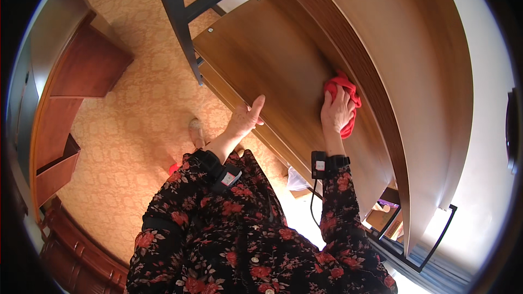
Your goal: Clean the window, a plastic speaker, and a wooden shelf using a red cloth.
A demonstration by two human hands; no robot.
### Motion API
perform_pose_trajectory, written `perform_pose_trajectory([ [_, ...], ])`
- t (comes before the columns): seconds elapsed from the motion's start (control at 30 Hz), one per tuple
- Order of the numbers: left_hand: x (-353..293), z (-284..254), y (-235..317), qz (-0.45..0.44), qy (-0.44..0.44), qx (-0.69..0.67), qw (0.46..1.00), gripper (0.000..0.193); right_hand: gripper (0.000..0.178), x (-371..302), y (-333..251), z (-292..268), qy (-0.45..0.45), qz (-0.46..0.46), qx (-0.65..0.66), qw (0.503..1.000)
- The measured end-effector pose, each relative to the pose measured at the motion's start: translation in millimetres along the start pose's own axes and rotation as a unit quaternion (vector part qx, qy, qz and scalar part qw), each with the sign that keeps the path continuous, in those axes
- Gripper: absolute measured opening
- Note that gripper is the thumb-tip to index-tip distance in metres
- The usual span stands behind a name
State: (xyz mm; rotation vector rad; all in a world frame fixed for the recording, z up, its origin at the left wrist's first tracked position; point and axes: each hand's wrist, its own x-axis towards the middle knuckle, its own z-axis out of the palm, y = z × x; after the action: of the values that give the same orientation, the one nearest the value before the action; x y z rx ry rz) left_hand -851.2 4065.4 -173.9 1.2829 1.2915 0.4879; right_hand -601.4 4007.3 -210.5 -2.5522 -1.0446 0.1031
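A crumpled red cloth point(348, 90) lies against the brown wooden shelf board point(272, 49), close to the darker raised board on the right. My right hand point(338, 111) presses down on it, fingers bent over the fabric. At the board's near left edge is my left hand point(245, 120), its thumb raised and the other fingers curled in at the edge, partly hidden. Both wrists carry small black devices point(318, 164) on straps, and a cable hangs from the right one.
A dark metal frame point(180, 22) bounds the shelf's far left end. Wider light wooden boards point(419, 76) rise at right, beside a white wall. Reddish-brown furniture point(81, 65) stands at left on the patterned orange floor point(136, 120). Boxes point(384, 219) sit below the shelf's near end.
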Motion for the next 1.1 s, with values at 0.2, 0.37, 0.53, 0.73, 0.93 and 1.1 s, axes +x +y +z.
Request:
perform_pose_trajectory([
  [0.2,-21.4,25.1,6.1,0.012,-0.076,0.01,0.997,0.087,0.05,29.2,-67.6,-14.4,-0.01,-0.067,-0.01,0.998],
  [0.37,-37.9,39.0,6.0,-0.015,-0.117,0.069,0.991,0.084,0.05,55.1,-122.9,-13.6,-0.03,-0.131,0.012,0.991],
  [0.53,-44.5,46.9,-5.2,-0.039,-0.141,0.108,0.983,0.081,0.052,72.3,-154.2,-15.6,-0.058,-0.178,0.019,0.982],
  [0.73,-32.6,42.6,1.9,-0.003,-0.187,0.115,0.976,0.093,0.045,47.9,-126.8,-9.2,-0.093,-0.407,0.241,0.876],
  [0.93,-7.8,30.0,-15.5,0.02,-0.046,0.087,0.995,0.081,0.042,-14.8,-63.8,-20.9,-0.101,-0.37,0.21,0.899],
  [1.1,13.1,11.5,7.1,0.034,0.025,0.029,0.999,0.091,0.044,-54.3,41.0,-34.7,-0.113,-0.193,0.136,0.965],
])
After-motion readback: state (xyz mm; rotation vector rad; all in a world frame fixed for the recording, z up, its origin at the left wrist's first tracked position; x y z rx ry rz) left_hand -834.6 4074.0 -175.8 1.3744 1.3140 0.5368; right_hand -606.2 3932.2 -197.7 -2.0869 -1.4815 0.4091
